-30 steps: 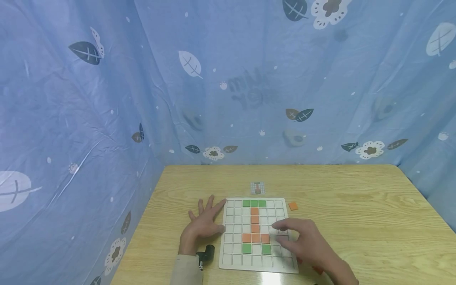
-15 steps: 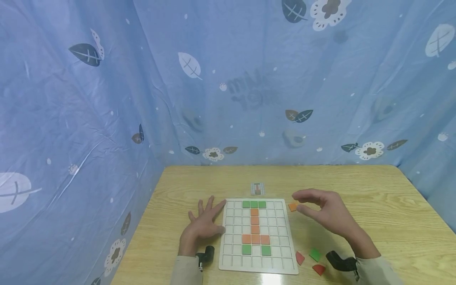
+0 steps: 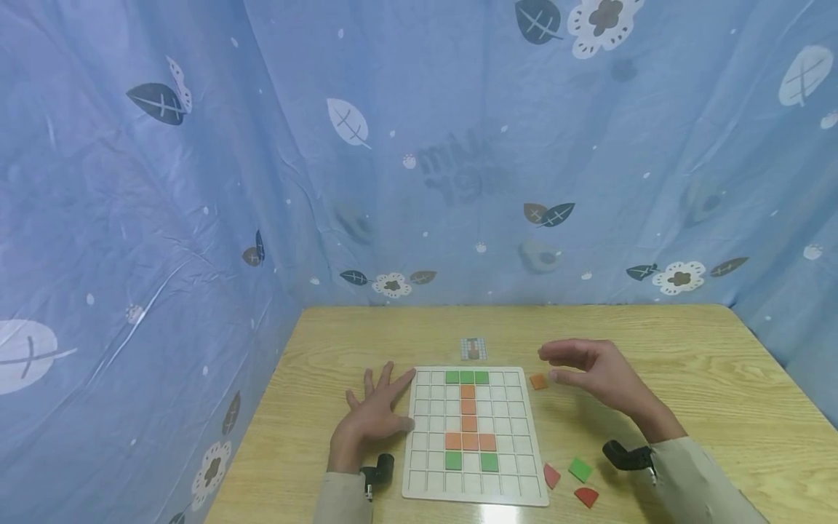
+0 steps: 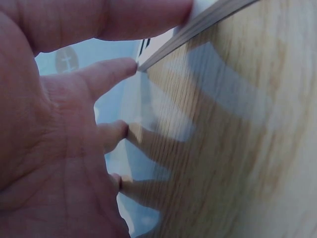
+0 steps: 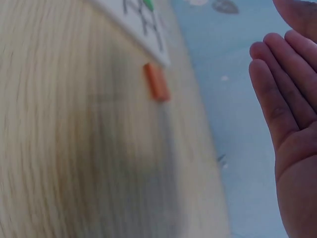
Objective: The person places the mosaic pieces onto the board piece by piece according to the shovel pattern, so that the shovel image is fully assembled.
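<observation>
A white grid board [image 3: 428,466] lies on the wooden table, with green tiles [image 3: 467,378] along its top row, orange tiles [image 3: 468,423] down the middle and two more green ones lower. My left hand [image 3: 373,415] rests beside the board, fingers spread, its index finger and thumb touching the left edge; in the left wrist view the fingertips meet the board's rim [image 4: 183,37]. My right hand [image 3: 599,371] hovers right of the board with fingers extended and nothing held. Near its thumb lies a loose orange tile [image 3: 539,381], also visible in the right wrist view.
Right of the board lie a loose green tile [image 3: 580,469], a pink quarter-round piece [image 3: 551,476] and a red quarter-round piece [image 3: 586,497]. A small pattern card [image 3: 473,348] sits behind the board. Blue patterned curtains [image 3: 419,182] surround the table.
My right hand has moved from over the board's right side up and right, to beside the loose orange tile, uncovering the loose pieces. My left hand has stayed put.
</observation>
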Demonstrator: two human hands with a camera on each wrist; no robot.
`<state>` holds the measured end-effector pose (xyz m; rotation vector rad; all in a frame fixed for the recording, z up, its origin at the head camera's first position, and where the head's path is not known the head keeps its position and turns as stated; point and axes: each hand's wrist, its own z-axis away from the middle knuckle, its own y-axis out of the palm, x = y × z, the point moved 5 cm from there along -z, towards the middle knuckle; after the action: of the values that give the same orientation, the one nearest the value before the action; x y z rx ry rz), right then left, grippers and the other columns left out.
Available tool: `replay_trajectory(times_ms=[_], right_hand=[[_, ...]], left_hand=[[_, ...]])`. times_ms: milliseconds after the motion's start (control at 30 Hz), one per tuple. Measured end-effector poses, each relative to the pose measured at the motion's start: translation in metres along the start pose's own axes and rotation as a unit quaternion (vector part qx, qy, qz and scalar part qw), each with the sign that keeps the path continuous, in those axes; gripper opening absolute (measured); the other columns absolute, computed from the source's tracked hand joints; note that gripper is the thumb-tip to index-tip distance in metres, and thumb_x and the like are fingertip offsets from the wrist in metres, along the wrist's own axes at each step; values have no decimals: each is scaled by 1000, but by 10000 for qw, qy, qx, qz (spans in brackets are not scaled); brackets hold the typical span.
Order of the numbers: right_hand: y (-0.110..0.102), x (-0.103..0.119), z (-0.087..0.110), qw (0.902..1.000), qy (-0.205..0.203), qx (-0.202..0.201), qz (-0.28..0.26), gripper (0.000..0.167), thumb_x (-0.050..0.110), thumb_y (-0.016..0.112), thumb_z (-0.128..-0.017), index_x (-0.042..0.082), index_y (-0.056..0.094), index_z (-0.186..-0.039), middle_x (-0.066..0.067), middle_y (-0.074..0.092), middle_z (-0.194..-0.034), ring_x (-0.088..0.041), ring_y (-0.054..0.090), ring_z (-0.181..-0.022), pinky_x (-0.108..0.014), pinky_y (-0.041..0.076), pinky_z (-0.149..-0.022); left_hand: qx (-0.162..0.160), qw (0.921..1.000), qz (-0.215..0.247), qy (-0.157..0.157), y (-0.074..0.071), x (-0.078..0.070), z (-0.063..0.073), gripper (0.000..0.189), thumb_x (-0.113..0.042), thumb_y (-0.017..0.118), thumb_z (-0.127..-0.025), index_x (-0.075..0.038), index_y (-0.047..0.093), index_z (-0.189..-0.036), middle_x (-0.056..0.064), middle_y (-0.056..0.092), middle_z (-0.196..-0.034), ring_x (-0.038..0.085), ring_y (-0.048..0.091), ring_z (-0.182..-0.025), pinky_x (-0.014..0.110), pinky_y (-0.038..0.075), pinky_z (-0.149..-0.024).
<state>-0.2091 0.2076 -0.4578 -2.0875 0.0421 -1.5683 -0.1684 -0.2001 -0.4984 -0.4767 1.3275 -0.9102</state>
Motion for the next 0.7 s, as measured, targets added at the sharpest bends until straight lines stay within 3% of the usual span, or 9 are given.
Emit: replay_trajectory(times_ms=[100, 233, 500, 700], right_hand=[[1, -10, -2, 9998, 163, 145, 45, 40, 15, 83, -97, 10, 76, -135, -15, 78, -133, -24, 77, -123, -24, 63, -97], [2, -20, -4, 9993, 254, 269, 87, 41, 18, 85, -96, 10, 76, -135, -14, 79, -133, -30, 76, -124, -24, 62, -98], [5, -41, -8, 9979, 493, 419, -18, 45, 17, 88, -92, 7, 76, -134, -17, 78, -132, -28, 78, -120, -22, 61, -98], [7, -53, -10, 9971, 526, 540, 131, 46, 18, 89, -91, 8, 76, -134, -14, 80, -131, -16, 79, -116, -22, 61, -98]], left_hand=[[-1, 10000, -8, 16, 0, 1, -1, 102, -21, 79, -74, -28, 44, -169, 21, 12, -184, 59, -10, -166, 92, -15, -116], [-9, 10000, 12, 34, 1, 2, -1, 101, -21, 79, -74, -28, 44, -169, 21, 12, -184, 59, -11, -166, 92, -15, -115], [-13, 10000, 37, 51, 1, 2, 0, 101, -21, 78, -74, -28, 45, -169, 21, 13, -184, 58, -10, -166, 91, -15, -116], [-14, 10000, 24, 52, 1, 2, 0, 101, -21, 79, -75, -28, 44, -169, 21, 12, -184, 58, -11, -166, 91, -15, -116]])
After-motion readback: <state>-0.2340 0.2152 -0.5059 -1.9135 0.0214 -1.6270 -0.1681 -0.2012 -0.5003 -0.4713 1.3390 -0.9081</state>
